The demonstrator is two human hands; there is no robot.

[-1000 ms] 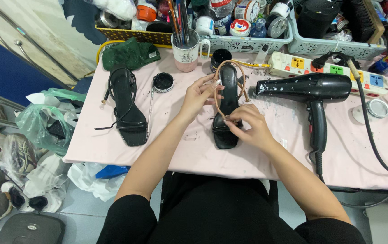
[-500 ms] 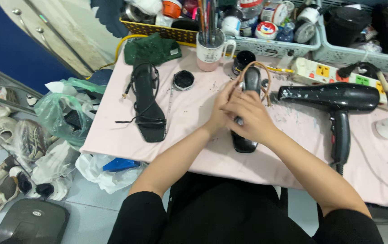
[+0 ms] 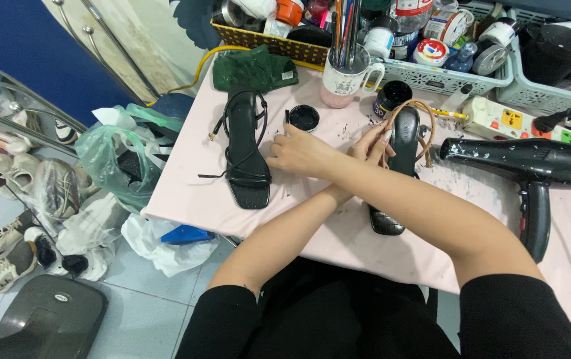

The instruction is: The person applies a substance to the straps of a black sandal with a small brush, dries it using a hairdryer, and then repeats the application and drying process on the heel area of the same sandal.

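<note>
The arms cross at centre frame above the pink worktop [image 3: 186, 199]. The right hand [image 3: 302, 153] extends toward the left of the frame, fingers curled, beside the black strappy sandal [image 3: 245, 149] lying flat at centre left and just below the small open black tin [image 3: 304, 118]; whether its grip is pressed onto anything cannot be told. The left hand [image 3: 373, 145] reaches toward the right of the frame, with its grip pinching the edge of the second sandal [image 3: 398, 166], which lies flat at centre with its black sole and tan strap loop [image 3: 425, 126] visible. A black hair dryer [image 3: 531, 173] lies at right, just beside that sandal, its surface flecked white. A white power strip [image 3: 518, 123] lies above the dryer. A pink mug [image 3: 345, 80] holding brushes stands at upper centre, with a dark jar [image 3: 391, 96] beside it and a folded green cloth [image 3: 255, 70] to its left. Baskets of containers line the top edge. Plastic bags [image 3: 109, 159] and shoes occupy the floor at left.
</note>
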